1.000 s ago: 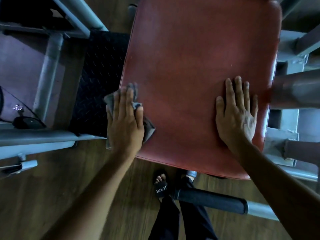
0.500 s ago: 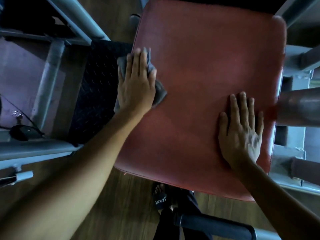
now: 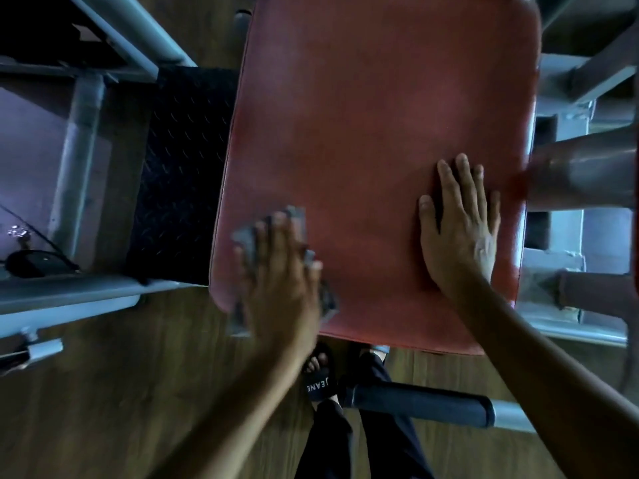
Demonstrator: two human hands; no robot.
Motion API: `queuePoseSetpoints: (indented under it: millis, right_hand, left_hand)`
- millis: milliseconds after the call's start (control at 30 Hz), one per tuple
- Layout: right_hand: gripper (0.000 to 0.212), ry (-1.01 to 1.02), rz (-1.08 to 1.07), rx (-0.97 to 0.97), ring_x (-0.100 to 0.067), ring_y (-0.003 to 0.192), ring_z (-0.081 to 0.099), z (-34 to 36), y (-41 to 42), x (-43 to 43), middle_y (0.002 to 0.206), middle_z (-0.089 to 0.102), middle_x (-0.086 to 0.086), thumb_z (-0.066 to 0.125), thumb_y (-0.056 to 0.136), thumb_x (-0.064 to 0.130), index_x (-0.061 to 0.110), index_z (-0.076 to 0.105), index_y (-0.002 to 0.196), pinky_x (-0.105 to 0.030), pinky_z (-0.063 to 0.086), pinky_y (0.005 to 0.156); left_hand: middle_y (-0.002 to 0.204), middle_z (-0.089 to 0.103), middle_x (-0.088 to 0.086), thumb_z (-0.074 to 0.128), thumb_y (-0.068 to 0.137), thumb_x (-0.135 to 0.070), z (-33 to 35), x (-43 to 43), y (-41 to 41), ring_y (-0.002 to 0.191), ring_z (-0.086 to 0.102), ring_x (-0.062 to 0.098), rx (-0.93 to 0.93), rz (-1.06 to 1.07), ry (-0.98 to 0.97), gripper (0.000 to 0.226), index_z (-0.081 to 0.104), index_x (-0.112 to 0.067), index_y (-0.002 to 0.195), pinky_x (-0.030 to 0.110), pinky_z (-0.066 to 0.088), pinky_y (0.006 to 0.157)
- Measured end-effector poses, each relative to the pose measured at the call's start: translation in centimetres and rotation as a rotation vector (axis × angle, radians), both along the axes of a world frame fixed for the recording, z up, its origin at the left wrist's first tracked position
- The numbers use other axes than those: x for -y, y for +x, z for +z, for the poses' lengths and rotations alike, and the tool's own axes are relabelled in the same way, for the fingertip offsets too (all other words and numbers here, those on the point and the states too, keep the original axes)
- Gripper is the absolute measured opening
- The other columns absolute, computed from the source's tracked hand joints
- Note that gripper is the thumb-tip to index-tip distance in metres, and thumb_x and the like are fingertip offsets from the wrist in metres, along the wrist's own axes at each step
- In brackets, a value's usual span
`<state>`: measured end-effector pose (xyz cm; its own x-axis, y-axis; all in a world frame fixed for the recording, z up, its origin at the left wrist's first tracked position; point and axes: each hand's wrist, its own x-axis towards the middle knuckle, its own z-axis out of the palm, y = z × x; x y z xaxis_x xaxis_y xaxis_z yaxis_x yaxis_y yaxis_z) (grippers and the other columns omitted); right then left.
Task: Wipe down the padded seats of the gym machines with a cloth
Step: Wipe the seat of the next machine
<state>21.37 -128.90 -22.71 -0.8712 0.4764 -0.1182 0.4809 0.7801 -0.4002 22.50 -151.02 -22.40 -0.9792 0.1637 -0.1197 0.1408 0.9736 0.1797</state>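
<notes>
On seat (image 3: 380,115) near-left corner, left hand (image 3: 280,281) is pressing cloth (image 3: 297,216) flat, fingers straight, for wiping pressure; right hand (image 3: 456,236) is lying flat, empty, likely bracing.

— How is the light?
— Dim, with a cool bluish cast. The brightest spots are pale sheens on the thick metal tube (image 3: 584,167) at the right and on the grey rail (image 3: 69,299) at the left.
— Shadows?
— Soft ones only. The right hand (image 3: 460,233) lays a faint dark edge on the red seat pad (image 3: 380,115), and the black tread plate (image 3: 183,167) almost sinks into darkness.
— Sharpness?
— The left hand (image 3: 280,274) and the grey cloth (image 3: 243,238) under it are smeared, while the right hand is crisp. Straight tubes bow toward the corners of the view.
</notes>
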Motion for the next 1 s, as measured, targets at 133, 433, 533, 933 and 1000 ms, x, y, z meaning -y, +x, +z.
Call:
queuePoseSetpoints:
  millis: [133, 433, 533, 933, 1000]
  right_hand:
    - [0.053, -0.272, -0.023, -0.062, -0.013, 0.151, 0.009, 2.1, 1.9, 3.5, 0.163, 0.019, 0.003, 0.034, 0.1, 0.038, 0.022, 0.035, 0.151, -0.038, 0.002, 0.123]
    - [0.072, -0.109, 0.182, 0.094, -0.024, 0.152, -0.009, 2.0, 3.4, 14.7, 0.165, -0.003, -0.002, 0.024, 0.097, 0.063, 0.026, 0.009, 0.157, -0.048, -0.006, 0.121]
    - [0.065, 0.051, 0.137, 0.045, -0.028, 0.152, 0.003, 0.3, 1.1, 15.3, 0.165, 0.01, -0.002, 0.028, 0.1, 0.058, 0.028, 0.015, 0.157, -0.05, 0.003, 0.122]
    - [0.052, 0.091, -0.256, 0.039, -0.022, 0.152, 0.009, -0.1, 2.5, -0.5, 0.164, 0.016, 0.01, 0.028, 0.103, 0.047, 0.035, 0.026, 0.153, -0.045, 0.007, 0.123]
    - [0.054, 0.087, -0.372, 0.04, -0.021, 0.152, 0.007, 0.0, 0.2, 1.6, 0.164, 0.015, 0.009, 0.026, 0.102, 0.05, 0.034, 0.025, 0.154, -0.047, 0.006, 0.122]
  left_hand:
    - [0.163, 0.017, 0.0, 0.018, 0.104, -0.045, 0.3, -6.0, 1.6, 0.152, 0.007, 0.018, 0.022, -0.207, 0.11, 0.058, 0.018, -0.017, 0.155, 0.047, 0.007, 0.123]
    - [0.143, 0.05, 0.006, 0.036, 0.103, -0.022, 2.0, 5.1, -5.2, 0.136, 0.042, 0.025, -0.089, 0.097, 0.506, 0.035, 0.054, -0.011, 0.131, 0.055, 0.032, 0.111]
    - [0.156, 0.036, 0.007, 0.031, 0.103, -0.025, 0.8, 5.5, -7.0, 0.148, 0.023, 0.025, -0.054, 0.098, 0.395, 0.043, 0.047, -0.012, 0.141, 0.048, 0.009, 0.123]
    - [0.163, 0.017, 0.004, 0.027, 0.106, -0.034, -0.7, 2.1, -5.9, 0.151, 0.011, 0.029, -0.084, -0.19, 0.074, 0.053, 0.021, -0.015, 0.155, 0.05, 0.01, 0.123]
    - [0.164, 0.014, 0.004, 0.023, 0.105, -0.036, -0.8, 2.1, -5.9, 0.152, 0.009, 0.028, -0.074, -0.196, 0.056, 0.055, 0.018, -0.015, 0.156, 0.05, 0.009, 0.123]
